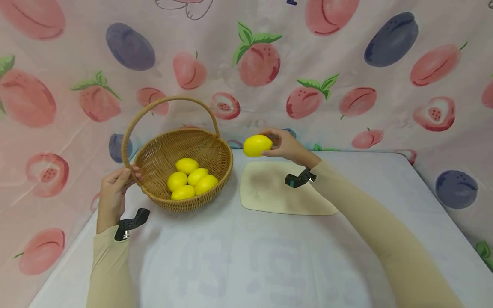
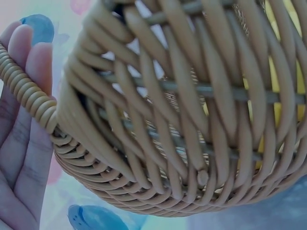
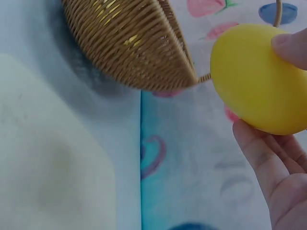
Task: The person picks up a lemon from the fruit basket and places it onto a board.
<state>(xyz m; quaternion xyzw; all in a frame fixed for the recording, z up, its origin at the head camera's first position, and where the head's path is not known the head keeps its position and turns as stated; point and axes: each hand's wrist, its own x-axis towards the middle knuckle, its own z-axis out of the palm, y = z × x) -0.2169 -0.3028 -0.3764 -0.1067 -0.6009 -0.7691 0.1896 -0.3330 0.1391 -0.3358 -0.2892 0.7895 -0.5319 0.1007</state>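
A yellow lemon [image 1: 256, 146] is pinched between the thumb and fingers of my right hand [image 1: 289, 149]. It is held in the air above the far-left part of a cream-coloured board [image 1: 265, 188], to the right of a brown wicker basket [image 1: 161, 147]. In the right wrist view, the thumb presses one side of the lemon [image 3: 259, 79] and the fingertips the other. My left hand [image 1: 113, 192] grips the base of the basket's arched handle [image 2: 26, 88] at the left rim. Several more lemons [image 1: 187, 166] lie together in the basket, which is tilted with its opening toward me.
A white cloth [image 1: 246, 256] covers the table, and the cream board lies flat on it. Behind rises a pale curtain [image 1: 215, 42] printed with peaches and plums. Each wrist carries a black camera mount [image 1: 132, 223].
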